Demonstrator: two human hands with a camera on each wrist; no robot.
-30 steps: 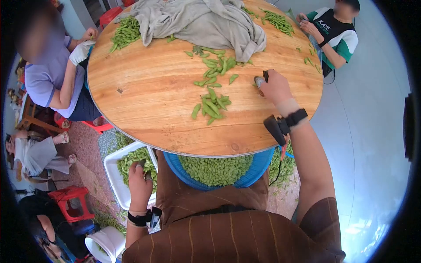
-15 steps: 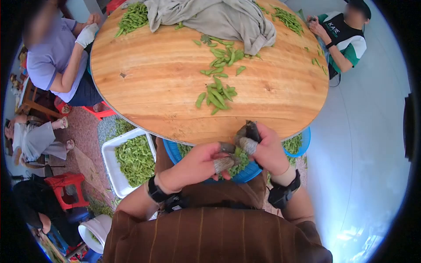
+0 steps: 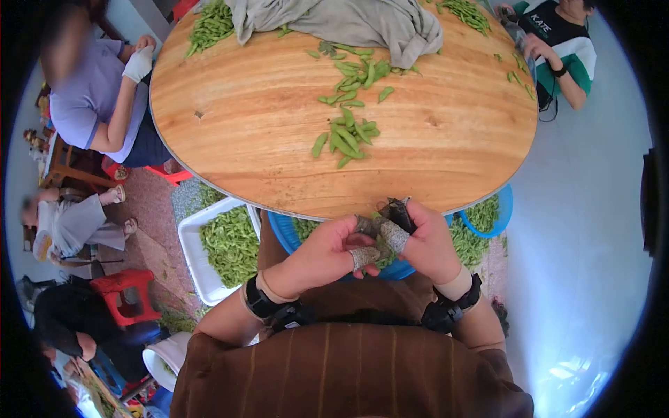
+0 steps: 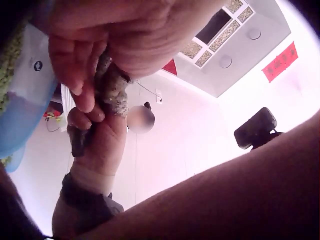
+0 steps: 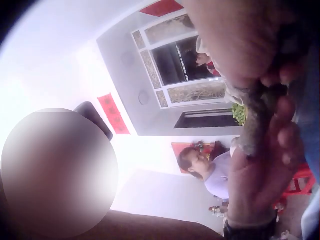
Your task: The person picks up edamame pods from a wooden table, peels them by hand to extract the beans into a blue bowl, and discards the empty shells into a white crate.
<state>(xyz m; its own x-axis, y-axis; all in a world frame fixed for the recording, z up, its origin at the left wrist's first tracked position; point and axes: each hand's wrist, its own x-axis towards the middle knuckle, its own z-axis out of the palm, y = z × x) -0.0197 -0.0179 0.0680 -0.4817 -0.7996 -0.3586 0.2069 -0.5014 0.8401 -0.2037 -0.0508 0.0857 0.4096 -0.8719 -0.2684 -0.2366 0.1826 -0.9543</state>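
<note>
In the head view, the left hand (image 3: 320, 258) and right hand (image 3: 432, 247) meet just below the table's near edge, over a blue basin (image 3: 280, 230). Greyish wraps cover several fingertips, and a dark cover or piece shows at the right hand's fingers. Curled fingers and thumbs of both hands pinch something green, apparently a pod (image 3: 382, 248), mostly hidden by the fingers. Both wrist views show the hands touching, with the held thing in shadow. A small pile of green pods (image 3: 345, 138) lies on the round wooden table (image 3: 244, 153), more behind it.
A grey cloth (image 3: 334, 24) covers pods at the table's back. Left of the basin stands a white tray (image 3: 191, 240) of pods; to the right, a blue basket (image 3: 507, 209). People sit at both sides. A red stool (image 3: 125, 292) and white bucket (image 3: 167, 355) stand lower left.
The right hand has come back from the tabletop and the left hand from the white tray; they met over the basin. Since half a second ago they have barely moved, while the head view has shifted slightly.
</note>
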